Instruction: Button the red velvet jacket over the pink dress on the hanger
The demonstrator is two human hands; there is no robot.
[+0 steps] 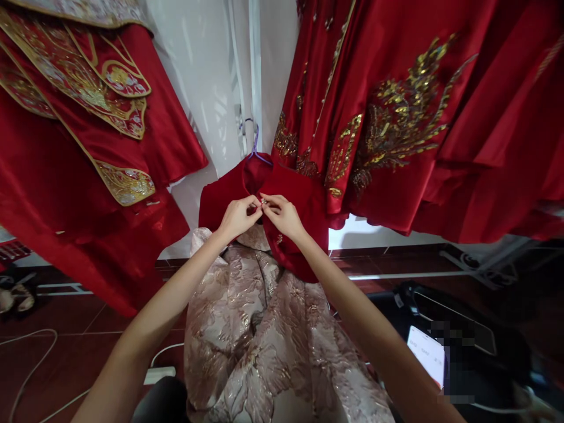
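A small red short-sleeved jacket (pixel 304 205) hangs on a purple hanger (pixel 255 144) against a white wall, over a pale pink brocade skirt (pixel 259 335). My left hand (pixel 238 216) and my right hand (pixel 282 214) meet at the jacket's neckline. Both pinch a small shiny clasp or button (pixel 263 201) at the collar, fingers closed on it. My bare forearms reach up from the bottom of the view.
Red satin garments with gold embroidery hang at the left (pixel 88 147) and right (pixel 418 117). On the dark red tiled floor (pixel 66 329) lie white cables and a power strip (pixel 161 374). A dark bag with a lit phone screen (pixel 425 352) sits at the lower right.
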